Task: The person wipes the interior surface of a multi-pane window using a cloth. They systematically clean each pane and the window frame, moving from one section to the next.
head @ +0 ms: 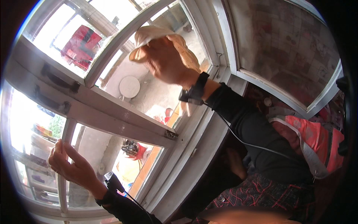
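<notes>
My right hand (165,60) presses a cream-coloured cloth (184,51) to the upper pane of a white-painted window. The cloth is bunched over and around the fingers, so part of the hand is hidden. Lower on the left, my left hand (71,168) grips the narrow white glazing bar (63,193) of the neighbouring sash, thumb on one side and fingers on the other. Between the two hands runs the wide white frame post (112,114), with dark handles (60,79) on it. Each wrist wears a strapped black device with a cable.
A white sill (193,152) runs below the panes. To the right stands an open casement (279,56) with patterned reflections. Pink and grey fabric (310,142) lies beside my right arm. Through the glass show a round white stool top (129,87) and a hanging red cloth (82,46).
</notes>
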Motion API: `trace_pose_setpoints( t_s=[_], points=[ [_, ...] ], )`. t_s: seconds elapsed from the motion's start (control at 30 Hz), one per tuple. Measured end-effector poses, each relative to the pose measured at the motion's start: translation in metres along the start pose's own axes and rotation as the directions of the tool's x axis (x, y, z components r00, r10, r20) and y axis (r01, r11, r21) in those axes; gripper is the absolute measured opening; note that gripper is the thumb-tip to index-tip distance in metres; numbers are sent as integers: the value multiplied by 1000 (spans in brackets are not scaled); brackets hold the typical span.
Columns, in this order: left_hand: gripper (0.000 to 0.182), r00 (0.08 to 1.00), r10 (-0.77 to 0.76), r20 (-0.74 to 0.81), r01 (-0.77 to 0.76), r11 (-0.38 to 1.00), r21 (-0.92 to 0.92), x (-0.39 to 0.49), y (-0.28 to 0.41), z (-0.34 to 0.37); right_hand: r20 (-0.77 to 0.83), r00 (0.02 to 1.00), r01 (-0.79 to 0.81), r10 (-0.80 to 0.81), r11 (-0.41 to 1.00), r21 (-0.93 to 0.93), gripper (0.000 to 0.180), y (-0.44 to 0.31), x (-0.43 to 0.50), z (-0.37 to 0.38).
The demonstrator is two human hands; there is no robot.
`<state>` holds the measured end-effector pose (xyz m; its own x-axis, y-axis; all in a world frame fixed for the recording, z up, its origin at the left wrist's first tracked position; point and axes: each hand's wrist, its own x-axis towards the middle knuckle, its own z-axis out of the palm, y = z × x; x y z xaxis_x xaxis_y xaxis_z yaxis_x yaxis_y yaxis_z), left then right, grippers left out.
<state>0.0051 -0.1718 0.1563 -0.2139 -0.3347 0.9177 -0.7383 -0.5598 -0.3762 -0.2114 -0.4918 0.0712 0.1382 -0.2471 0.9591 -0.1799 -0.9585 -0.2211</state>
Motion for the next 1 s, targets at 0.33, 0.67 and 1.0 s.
trace_pose_setpoints(
  t_s=[0.33, 0.67, 1.0],
  points=[
    [34, 998, -2, 62, 1, 1000, 6, -4, -6, 2, -14, 984, -175, 178, 974, 141, 24, 58, -28, -13],
    [29, 996, 84, 18, -84, 996, 29, -3, -8, 2, -257, 961, -132, 102, 986, -102, 20, 114, -30, -17],
    [30, 997, 78, 15, -78, 997, 6, -5, -10, 5, -72, 974, -224, 214, 953, -203, 26, 108, -29, -38]
  ],
)
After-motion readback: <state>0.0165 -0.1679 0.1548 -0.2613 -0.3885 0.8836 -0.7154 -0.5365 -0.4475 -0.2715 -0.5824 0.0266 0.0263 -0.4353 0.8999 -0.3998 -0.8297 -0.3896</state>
